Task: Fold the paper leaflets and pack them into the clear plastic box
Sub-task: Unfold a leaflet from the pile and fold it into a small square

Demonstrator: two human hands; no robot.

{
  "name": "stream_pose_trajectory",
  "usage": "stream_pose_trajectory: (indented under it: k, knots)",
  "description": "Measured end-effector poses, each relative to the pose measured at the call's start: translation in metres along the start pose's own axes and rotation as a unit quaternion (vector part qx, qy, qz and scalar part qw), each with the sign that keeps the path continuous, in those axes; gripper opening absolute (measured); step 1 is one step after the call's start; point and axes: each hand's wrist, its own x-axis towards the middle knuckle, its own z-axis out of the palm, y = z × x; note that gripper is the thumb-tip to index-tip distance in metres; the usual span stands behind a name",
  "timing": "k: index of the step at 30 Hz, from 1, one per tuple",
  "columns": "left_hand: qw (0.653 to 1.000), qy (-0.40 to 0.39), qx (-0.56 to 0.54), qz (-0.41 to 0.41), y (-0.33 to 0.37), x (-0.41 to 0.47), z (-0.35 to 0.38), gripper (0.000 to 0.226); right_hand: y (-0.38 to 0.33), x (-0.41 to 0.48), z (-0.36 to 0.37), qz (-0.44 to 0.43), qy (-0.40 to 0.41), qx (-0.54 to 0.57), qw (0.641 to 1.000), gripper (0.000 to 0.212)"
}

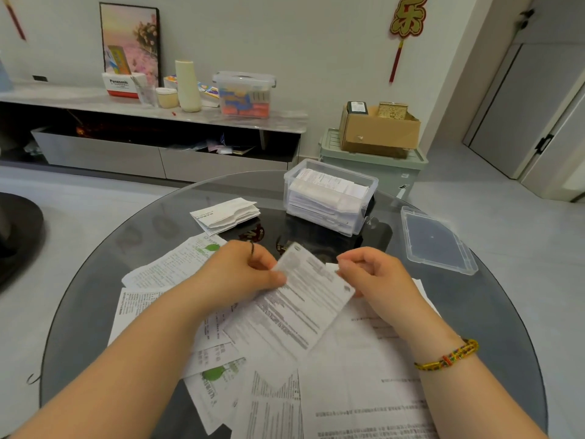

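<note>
Folding a leaflet above the loose pile.
Our left hand [240,267] and right hand [373,274] pinch the leaflet [294,312]; we should align its edges before creasing.

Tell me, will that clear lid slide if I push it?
Probably. The clear lid lies flat on the smooth glass table, so it likely slides easily. It looks thin and empty, so probably light. Its far corner seems near the table's edge, so it might drop off.
</note>
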Motion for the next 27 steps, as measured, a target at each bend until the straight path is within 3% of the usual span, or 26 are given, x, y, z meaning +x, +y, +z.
stream_pose_trajectory:
  k: [3, 6, 10, 19, 27]
  knots:
    - [0.988, 0.063, -0.139, -0.003, -0.002, -0.001, -0.001, 0.011, -0.007, 0.000, 0.001, 0.018, -0.014, 0.110, 0.994, 0.025]
    - [0.972, 0.105, -0.209, 0.001, -0.005, 0.000, 0.003, 0.010, -0.014, -0.002, 0.000, 0.060, -0.099, 0.209, 0.971, 0.043]
    - [0.957, 0.118, -0.263, 0.007, -0.006, 0.000, 0.005, 0.005, -0.015, -0.009, 0.005, 0.057, -0.180, 0.109, 0.976, 0.012]
    - [0.973, 0.030, -0.230, -0.013, -0.006, -0.002, 0.003, 0.011, -0.012, -0.007, 0.004, 0.076, -0.097, 0.152, 0.981, 0.019]
    - [0.937, -0.034, -0.348, -0.006, -0.008, -0.004, -0.002, 0.032, -0.010, -0.007, 0.003, 0.069, -0.076, 0.205, 0.973, 0.029]
